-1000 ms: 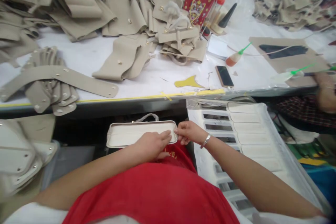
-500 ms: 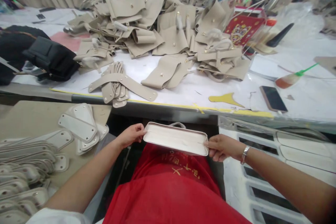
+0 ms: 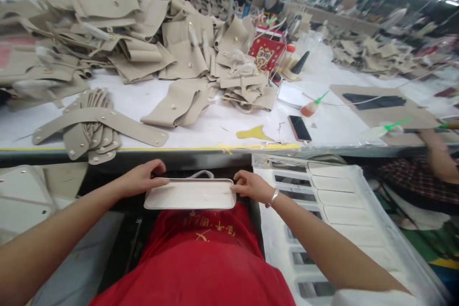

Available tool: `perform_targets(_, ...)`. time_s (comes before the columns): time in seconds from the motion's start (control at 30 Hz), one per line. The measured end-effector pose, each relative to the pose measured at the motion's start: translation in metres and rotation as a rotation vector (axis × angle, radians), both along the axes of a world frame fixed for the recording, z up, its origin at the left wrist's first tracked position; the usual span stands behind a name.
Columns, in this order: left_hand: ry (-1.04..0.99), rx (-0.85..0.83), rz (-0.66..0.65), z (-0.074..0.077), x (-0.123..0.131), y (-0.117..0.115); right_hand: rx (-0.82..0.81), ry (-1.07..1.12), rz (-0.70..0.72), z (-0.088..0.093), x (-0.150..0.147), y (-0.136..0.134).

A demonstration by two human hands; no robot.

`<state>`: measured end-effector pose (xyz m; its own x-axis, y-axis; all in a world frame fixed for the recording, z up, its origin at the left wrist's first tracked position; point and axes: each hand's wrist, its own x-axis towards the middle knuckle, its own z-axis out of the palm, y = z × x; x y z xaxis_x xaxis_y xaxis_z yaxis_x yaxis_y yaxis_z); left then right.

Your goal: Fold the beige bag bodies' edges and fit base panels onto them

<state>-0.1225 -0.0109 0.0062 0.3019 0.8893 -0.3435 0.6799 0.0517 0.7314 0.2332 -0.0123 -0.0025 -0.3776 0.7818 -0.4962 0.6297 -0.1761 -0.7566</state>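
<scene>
In front of my red apron I hold a long white bag piece, a shallow shape with a raised, edged rim. A pale loop like a handle shows behind its upper edge. My left hand grips the top left corner, thumb along the rim and fingers curled behind. At the other end my right hand pinches the right corner between thumb and fingers. What lies behind the piece is hidden.
Beige bag parts are heaped on the table, with a fan of straps at its front edge. A phone, a glue bottle and a white rack bearing white pieces are at right. Another person's arm shows far right.
The view has swung right and up. The bag piece has levelled out, and my left hand has moved from its left end onto its upper left edge. My right hand still holds the right end.
</scene>
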Motion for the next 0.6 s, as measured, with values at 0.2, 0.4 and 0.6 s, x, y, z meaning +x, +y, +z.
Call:
perform_targets(0.2,-0.127,0.167,-0.394,0.0,0.102,0.017,0.635,-0.053,0.36,0.001,-0.006,0.007)
perform_targets(0.4,-0.125,0.199,-0.464,-0.008,0.109,0.026,0.759,-0.214,0.494,0.001,-0.012,0.014)
perform_targets(0.6,-0.009,0.255,-0.582,-0.004,0.108,0.022,0.781,-0.329,0.622,0.007,-0.016,0.011)
